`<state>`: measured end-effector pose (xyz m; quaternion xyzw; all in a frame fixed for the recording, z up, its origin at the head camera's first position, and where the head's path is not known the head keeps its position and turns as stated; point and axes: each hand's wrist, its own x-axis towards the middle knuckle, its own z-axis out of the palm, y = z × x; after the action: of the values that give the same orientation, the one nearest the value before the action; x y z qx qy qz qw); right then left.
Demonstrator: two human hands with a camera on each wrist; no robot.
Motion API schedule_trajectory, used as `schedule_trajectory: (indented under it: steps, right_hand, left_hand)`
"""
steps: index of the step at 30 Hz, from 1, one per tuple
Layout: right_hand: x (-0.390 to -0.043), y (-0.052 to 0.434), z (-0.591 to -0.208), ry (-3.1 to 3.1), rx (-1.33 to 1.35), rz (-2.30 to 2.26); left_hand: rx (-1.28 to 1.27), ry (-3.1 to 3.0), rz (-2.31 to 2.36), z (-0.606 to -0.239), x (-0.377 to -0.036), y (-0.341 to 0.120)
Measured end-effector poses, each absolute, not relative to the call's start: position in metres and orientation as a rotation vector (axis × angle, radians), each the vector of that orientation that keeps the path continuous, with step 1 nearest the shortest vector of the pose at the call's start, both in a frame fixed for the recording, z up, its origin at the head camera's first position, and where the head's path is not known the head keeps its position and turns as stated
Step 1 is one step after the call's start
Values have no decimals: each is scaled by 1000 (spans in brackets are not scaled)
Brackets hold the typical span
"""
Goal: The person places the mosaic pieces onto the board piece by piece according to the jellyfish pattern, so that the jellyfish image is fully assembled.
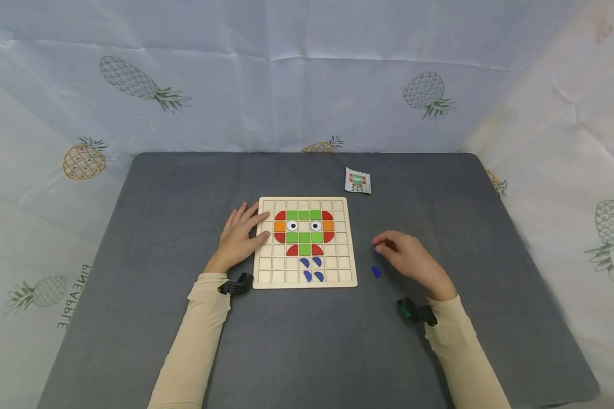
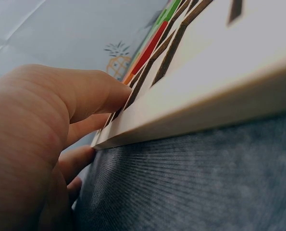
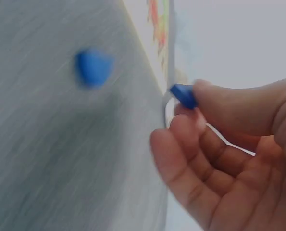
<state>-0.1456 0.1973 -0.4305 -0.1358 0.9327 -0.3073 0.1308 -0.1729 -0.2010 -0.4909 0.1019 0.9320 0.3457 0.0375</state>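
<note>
Mid-placement, judging by the scene: right hand [image 1: 411,258] pinching a blue piece [image 3: 183,95] at fingertips beside the puzzle board [image 1: 350,244], left hand [image 1: 240,237] flat, steadying its edge, second blue piece [image 1: 376,272] just below the right hand; next, probably seating it near the blue pieces.

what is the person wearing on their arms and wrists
Both arms wear long, close-fitting cream sleeves down to the wrists. A small dark wrist camera is strapped at each cuff: a black one on the left, a dark greenish one on the right. Both hands are bare, with no gloves.
</note>
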Motion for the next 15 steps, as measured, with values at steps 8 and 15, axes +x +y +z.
schedule_trajectory:
  steps: [8,15]
  right_hand:
    - [-160,160,-410,2621,-463,-1110]
    - [-172,127,-394,2534,-551,-1209]
  left_hand:
    - [304,2871,1032,-493,-172,-202]
    - [309,2870,1029,-493,-174,-201]
